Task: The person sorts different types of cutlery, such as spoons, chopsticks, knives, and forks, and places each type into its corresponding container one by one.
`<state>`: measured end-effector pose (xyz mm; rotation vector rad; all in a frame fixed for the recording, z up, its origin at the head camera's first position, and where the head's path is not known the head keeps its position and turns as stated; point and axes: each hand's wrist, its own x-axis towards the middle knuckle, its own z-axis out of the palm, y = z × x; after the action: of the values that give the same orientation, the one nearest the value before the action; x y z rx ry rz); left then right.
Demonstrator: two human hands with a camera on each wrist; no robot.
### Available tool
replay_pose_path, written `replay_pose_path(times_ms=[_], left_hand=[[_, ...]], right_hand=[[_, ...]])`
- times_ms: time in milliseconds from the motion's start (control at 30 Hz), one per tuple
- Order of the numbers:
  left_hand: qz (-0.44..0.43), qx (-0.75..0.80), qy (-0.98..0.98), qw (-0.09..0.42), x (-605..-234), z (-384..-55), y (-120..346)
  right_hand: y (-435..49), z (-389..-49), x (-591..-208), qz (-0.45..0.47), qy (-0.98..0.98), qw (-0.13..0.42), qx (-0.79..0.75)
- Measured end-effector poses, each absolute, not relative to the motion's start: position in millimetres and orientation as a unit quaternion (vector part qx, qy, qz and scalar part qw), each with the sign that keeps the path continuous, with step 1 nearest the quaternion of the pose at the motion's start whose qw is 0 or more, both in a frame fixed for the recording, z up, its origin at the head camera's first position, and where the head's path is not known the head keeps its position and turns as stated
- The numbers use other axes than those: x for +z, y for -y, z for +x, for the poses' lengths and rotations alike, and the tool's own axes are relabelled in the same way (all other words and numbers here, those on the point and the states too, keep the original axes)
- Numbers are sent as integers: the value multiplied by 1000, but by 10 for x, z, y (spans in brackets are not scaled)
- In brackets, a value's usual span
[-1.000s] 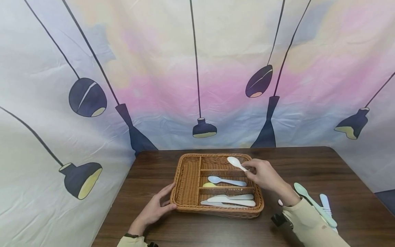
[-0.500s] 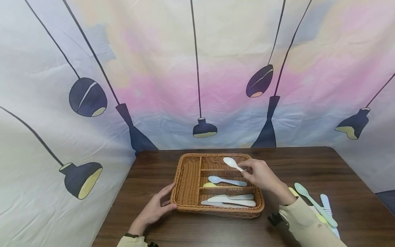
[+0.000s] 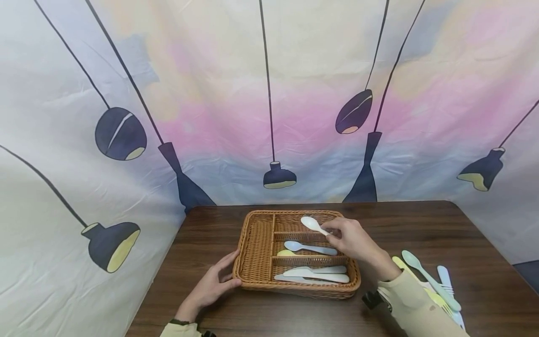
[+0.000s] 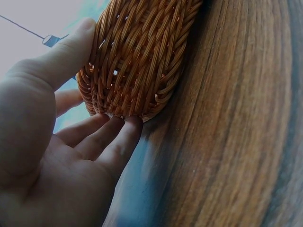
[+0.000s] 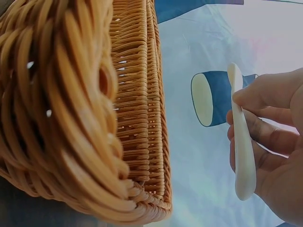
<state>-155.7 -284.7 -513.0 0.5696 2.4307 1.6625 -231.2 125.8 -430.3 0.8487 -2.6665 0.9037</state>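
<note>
My right hand (image 3: 351, 240) pinches a white spoon (image 3: 311, 223) by its handle, above the back right compartment of a wicker basket (image 3: 252, 248). In the right wrist view, thumb and fingertips hold this spoon (image 5: 245, 156) beside the basket wall (image 5: 85, 142). Against the basket's front left corner rests my left hand (image 3: 210, 283), its fairly straight fingertips touching the weave; the left wrist view shows thumb and fingers spread around that corner (image 4: 137, 66). Inside, a light blue spoon (image 3: 309, 247) and a partly hidden yellow piece (image 3: 286, 252) lie in the middle compartment. Several knives (image 3: 316, 274) fill the front one.
Right of the basket, on the dark wooden table (image 3: 269, 318), lies loose cutlery: a green spoon (image 3: 429, 278), a yellow fork (image 3: 440, 299) and a pale blue handle (image 3: 444, 276). My right sleeve covers part of that pile. A printed cloth (image 3: 236, 117) hangs behind the table.
My right hand has shifted a little left with the white spoon, over the back compartment. More of the yellow cutlery beside its sleeve shows now. The left hand and basket stay put.
</note>
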Motion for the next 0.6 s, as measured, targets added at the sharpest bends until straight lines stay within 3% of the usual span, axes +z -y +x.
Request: replay_pose_path(times_ms=[600], left_hand=[[182, 550, -812, 72, -5111, -1547, 2834]], right_hand=[[-1241, -2309, -4300, 293, 903, 93, 300]])
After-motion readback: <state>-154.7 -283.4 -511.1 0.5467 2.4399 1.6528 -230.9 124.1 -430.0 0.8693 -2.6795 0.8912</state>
